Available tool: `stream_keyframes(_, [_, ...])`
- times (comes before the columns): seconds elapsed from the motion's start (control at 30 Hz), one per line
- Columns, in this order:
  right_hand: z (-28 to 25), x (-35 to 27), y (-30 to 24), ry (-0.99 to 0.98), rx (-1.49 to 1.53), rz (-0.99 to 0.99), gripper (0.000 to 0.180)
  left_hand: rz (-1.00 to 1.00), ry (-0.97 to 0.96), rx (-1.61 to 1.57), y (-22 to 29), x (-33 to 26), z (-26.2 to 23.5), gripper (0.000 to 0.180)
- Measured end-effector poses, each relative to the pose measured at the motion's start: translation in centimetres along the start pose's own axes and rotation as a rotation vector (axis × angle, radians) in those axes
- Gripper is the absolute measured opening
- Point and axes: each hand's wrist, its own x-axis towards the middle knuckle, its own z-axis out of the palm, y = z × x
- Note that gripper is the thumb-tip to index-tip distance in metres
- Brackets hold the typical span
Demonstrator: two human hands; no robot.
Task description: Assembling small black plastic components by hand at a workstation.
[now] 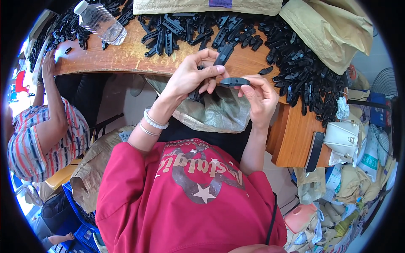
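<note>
Head view: I saw the left hand pinched around a black clip, more dark pieces tucked under its palm. The right hand curled shut on a flat black part, held just above the table edge. Heaped clips lay beyond, a bottle far left.

Bare wood near edge; black parts crowd right; bottle far-left.

A clear plastic bottle lies at upper left. Tan sacks fill the upper right. White and green printed bags sit at right.
</note>
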Motion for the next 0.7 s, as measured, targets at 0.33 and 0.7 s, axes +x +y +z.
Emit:
stream_keyframes(0.33, [0.0,-0.1,0.1,0.060,-0.171,-0.012,0.011,-0.009,-0.145,0.491,1.2,-0.7,0.2,0.033])
stream_keyframes(0.7, [0.7,-0.1,0.2,0.118,-0.401,-0.157,0.022,0.564,-0.078,0.869,-1.0,-0.4,0.5,0.035])
